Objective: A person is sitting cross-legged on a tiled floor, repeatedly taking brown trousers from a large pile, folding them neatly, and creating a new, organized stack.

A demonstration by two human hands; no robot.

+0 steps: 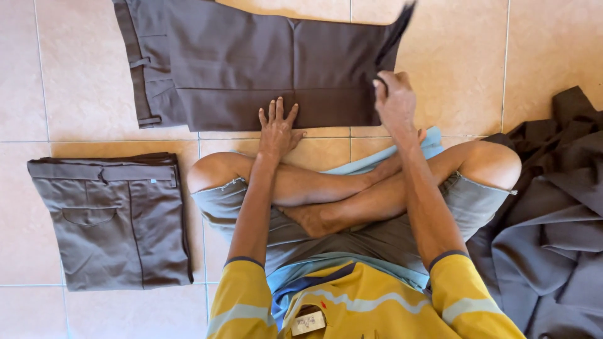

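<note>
A pair of dark brown trousers (251, 69) lies spread flat on the tiled floor in front of my crossed legs, waistband to the left. My left hand (277, 125) presses flat with fingers spread on the trousers' near edge. My right hand (393, 97) grips the leg end of the trousers at the right and lifts it, so the cloth's corner sticks up blurred above the hand.
A folded pair of grey-brown trousers (113, 220) lies on the floor at my left. A heap of dark grey and brown garments (553, 213) sits at my right. Beige floor tiles (553, 44) surround everything.
</note>
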